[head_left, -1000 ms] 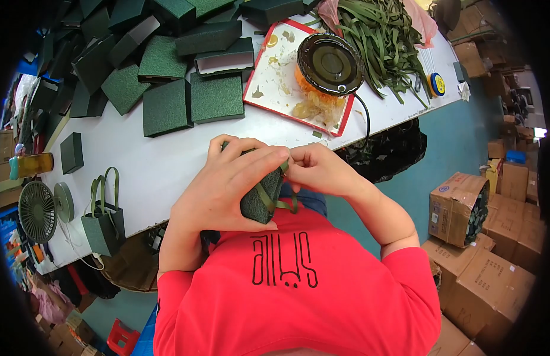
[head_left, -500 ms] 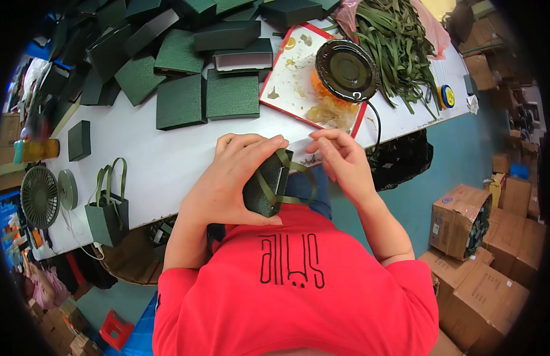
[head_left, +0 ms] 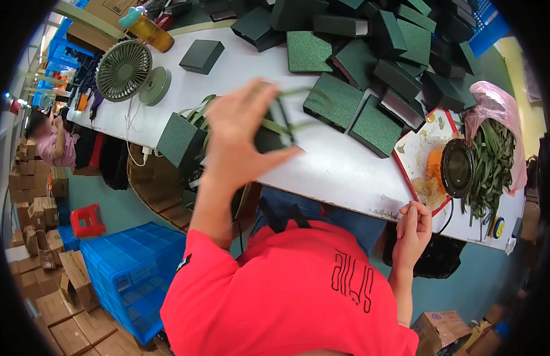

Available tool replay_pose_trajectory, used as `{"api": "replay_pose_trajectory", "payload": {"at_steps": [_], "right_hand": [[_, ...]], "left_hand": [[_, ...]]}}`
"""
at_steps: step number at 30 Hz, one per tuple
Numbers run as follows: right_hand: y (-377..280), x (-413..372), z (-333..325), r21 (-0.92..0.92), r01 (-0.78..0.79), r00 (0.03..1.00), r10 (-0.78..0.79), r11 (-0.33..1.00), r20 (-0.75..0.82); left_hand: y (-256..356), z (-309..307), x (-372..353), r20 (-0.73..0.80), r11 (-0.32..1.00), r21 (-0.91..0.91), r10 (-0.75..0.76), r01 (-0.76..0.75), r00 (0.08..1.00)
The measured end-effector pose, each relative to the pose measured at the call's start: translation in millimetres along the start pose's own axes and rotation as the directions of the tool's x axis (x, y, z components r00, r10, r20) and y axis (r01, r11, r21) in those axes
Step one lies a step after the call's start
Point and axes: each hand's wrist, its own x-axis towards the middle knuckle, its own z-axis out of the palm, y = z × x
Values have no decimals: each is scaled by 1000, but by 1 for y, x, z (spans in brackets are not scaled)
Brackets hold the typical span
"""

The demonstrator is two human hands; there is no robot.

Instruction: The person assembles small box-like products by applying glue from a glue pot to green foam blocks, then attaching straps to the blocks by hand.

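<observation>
- While the left hand (head_left: pixel 242 139) gripped the small dark-green box (head_left: pixel 268 141) above the white table (head_left: pixel 334 172), its fingers wrapped round box and ribbon loop (head_left: pixel 281 126), both showed blurred.
- The right hand (head_left: pixel 412 225) hung empty-looking at the table edge, fingers loosely curled; a pinch I couldn't confirm.
- I judged the step as putting the ribboned box aside; that called for a free spot near the green bag (head_left: pixel 180 142).
- The box looked rigid, pebble-grained, square-cornered; the ribbon flat and limp.
</observation>
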Motion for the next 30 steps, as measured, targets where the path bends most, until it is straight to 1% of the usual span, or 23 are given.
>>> {"api": "replay_pose_trajectory", "payload": {"at_steps": [2,4,6,7,10,11,14,15,18,19,21,23,24,26,29,30], "right_hand": [[-1,0,2,6,-9,1000,9,1000,9],[1,2,3,-3,-16,1000,16,1000,8],[0,3,4,-10,-15,1000,15,1000,19],[1,4,3,-8,-19,999,20,1000,30],[0,4,6,-3,-23,998,23,1000,52],[-1,5,7,-1,-18,998,18,1000,57],[-4,3,5,-13,-16,999,17,1000,52],[-4,4,5,-16,-13,999,13,1000,48],[1,5,-2,0,-4,999,4,1000,37],[1,5,-3,-12,-3,999,4,1000,32],[3,6,-5,-5,-7,1000,7,1000,13],[4,6,-4,-3,-10,1000,10,1000,-7],[6,6,-7,20,1,1000,-1,1000,2],[5,6,-8,30,12,1000,-12,999,6],[6,6,-8,41,0,1000,0,999,4],[7,4,-7,34,-16,1000,16,999,1]], "left_hand": [[-14,-24,-5,-101,971,147,-173,187,980],[-33,-38,-13,-169,908,277,-276,314,946],[-44,-43,-22,-137,775,472,-407,421,903],[-56,-43,-29,-85,772,495,-415,400,906],[-50,-36,-24,94,717,646,-416,262,904],[-49,-34,-21,135,727,647,-406,230,904],[-52,-44,-15,306,741,657,-433,141,848],[-57,-49,-18,327,722,675,-478,153,815],[-60,-68,-30,359,652,731,-618,200,700],[-64,-74,-37,354,632,744,-646,215,676],[-71,-88,-47,361,577,785,-722,225,591],[-82,-101,-61,352,508,822,-808,258,472],[-90,-107,-62,366,460,852,-865,251,342],[-107,-114,-77,270,349,887,-923,302,273],[-114,-114,-83,131,244,879,-950,410,284],[-114,-111,-83,133,313,811,-921,494,365]]}}
